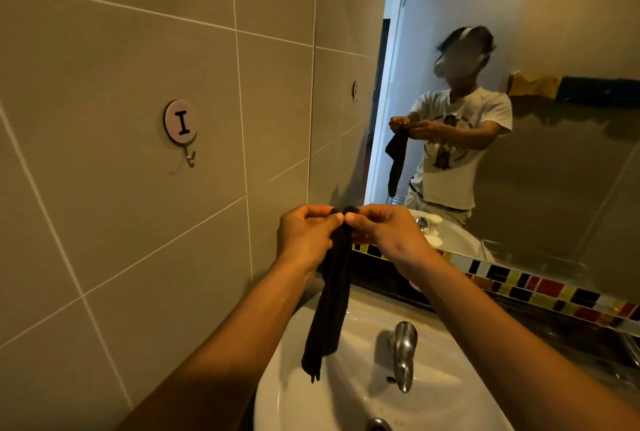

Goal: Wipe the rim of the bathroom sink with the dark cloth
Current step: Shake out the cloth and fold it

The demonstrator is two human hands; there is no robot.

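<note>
Both hands are raised above the white sink (277,392), level with the lower edge of the mirror (554,171). The left hand (304,236) and the right hand (384,233) each pinch the top edge of the dark cloth (329,306) between thumb and fingertips, thumbs nearly touching. The cloth hangs straight down as a narrow strip; its lower end is above the sink's back-left rim, left of the chrome faucet (403,354), with no visible contact. A round wall hook (180,124) marked "I" sits on the tiled wall, up and left of the sink.
</note>
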